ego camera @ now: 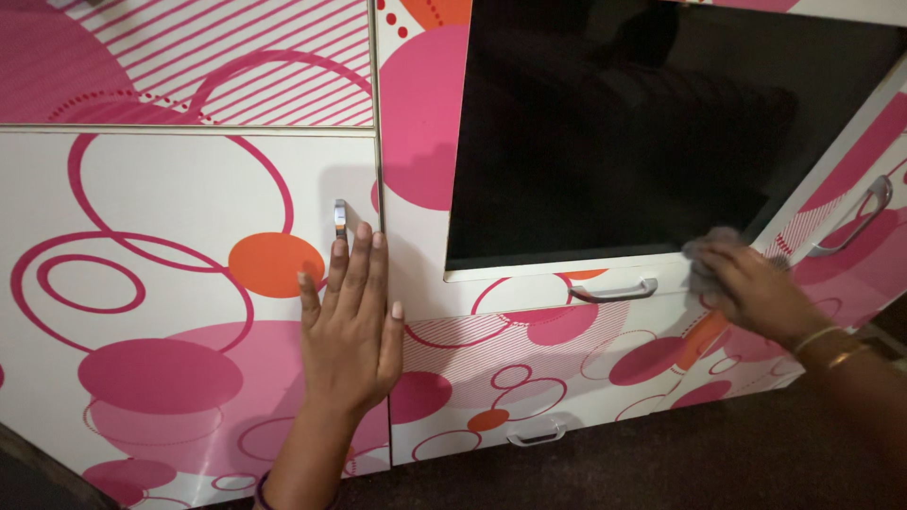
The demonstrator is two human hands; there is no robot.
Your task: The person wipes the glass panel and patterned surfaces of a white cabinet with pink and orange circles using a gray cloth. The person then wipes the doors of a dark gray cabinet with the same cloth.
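The left hand [351,321] lies flat on the cabinet door [170,283], fingers [364,264] spread wide and holding nothing, fingertips just below the door's small chrome handle [340,218]; the open palm looks like a brace to steady the body against the front. To the right, a dark screen [614,132] sits in the recess above a drawer [567,331]. The right hand [746,288], bangles [831,345] at the wrist, has its fingers closed round a grey cloth [709,247], pressed at the screen's lower right corner, on the ledge.
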